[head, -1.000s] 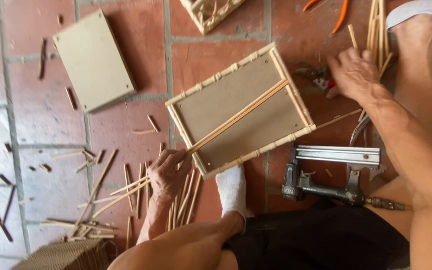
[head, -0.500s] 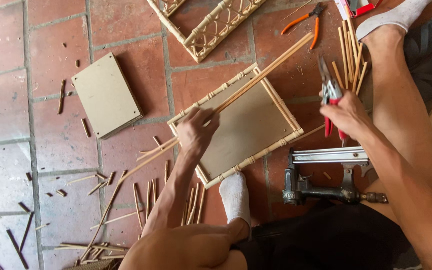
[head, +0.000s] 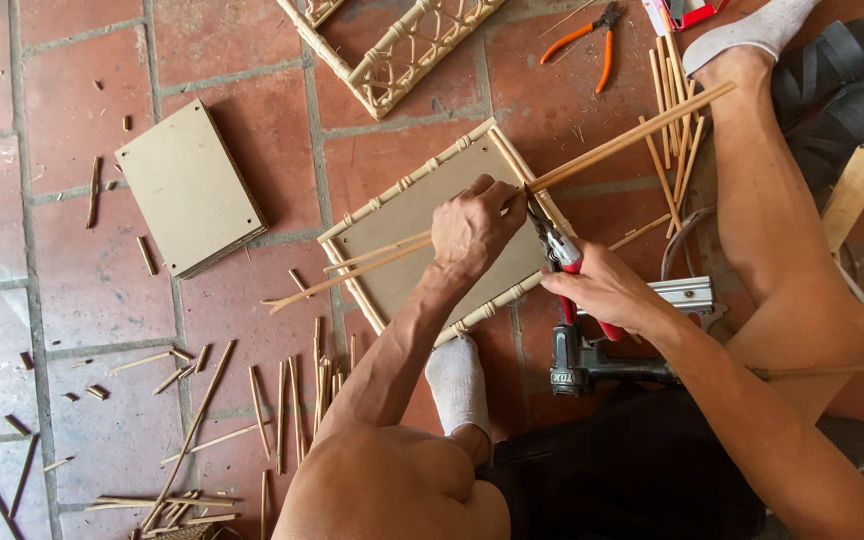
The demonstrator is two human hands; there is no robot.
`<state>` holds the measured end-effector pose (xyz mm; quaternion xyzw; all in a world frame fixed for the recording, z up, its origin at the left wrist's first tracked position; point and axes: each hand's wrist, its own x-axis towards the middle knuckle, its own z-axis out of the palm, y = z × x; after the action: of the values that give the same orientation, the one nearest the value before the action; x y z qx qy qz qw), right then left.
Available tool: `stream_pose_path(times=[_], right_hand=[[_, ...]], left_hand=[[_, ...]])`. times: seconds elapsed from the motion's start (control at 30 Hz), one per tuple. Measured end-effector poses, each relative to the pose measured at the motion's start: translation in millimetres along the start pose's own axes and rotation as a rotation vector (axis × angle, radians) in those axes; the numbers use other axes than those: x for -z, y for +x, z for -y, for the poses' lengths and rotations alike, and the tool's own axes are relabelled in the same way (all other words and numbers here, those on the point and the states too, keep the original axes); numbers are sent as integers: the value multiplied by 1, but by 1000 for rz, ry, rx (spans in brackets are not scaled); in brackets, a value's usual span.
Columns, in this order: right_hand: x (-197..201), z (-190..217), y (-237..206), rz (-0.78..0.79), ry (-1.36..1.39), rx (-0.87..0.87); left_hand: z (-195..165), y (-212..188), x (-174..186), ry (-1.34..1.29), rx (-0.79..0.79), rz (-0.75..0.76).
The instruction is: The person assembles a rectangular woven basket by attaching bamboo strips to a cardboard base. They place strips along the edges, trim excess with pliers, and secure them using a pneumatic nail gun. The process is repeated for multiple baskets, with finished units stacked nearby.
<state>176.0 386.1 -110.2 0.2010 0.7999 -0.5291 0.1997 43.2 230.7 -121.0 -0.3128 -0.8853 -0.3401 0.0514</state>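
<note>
A rectangular tray (head: 399, 215) with a board bottom and a bamboo-strip rim lies on the red tile floor. My left hand (head: 474, 226) presses a long thin bamboo stick (head: 632, 136) down across the tray, and the stick runs from lower left to upper right. My right hand (head: 607, 289) grips red-handled cutters (head: 563, 257), whose jaws sit at the stick near the tray's right rim.
A black and silver nail gun (head: 592, 362) lies by my right knee. A loose board (head: 188, 187) lies to the left, and cut sticks (head: 282, 405) litter the tiles. A woven frame (head: 404, 45), orange pliers (head: 592, 40) and a bundle of sticks (head: 674, 105) lie further away.
My left hand moved from the loose sticks to the tray, carrying the long stick across it. My right hand picked up the cutters and brought them to the stick.
</note>
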Motion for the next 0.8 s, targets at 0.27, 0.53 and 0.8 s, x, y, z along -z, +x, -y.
stream_pose_path(times=[0.27,0.53,0.8], right_hand=[[-13,-21,14,-69,64,108],[-25,-29,39,-81,183,188],[-37,-16,33,-163,149,101]], left_hand=[[13,-2,-19,12,81,232],[36,9,-31,-53,36,181],[57,-1,-26,-60,48,131]])
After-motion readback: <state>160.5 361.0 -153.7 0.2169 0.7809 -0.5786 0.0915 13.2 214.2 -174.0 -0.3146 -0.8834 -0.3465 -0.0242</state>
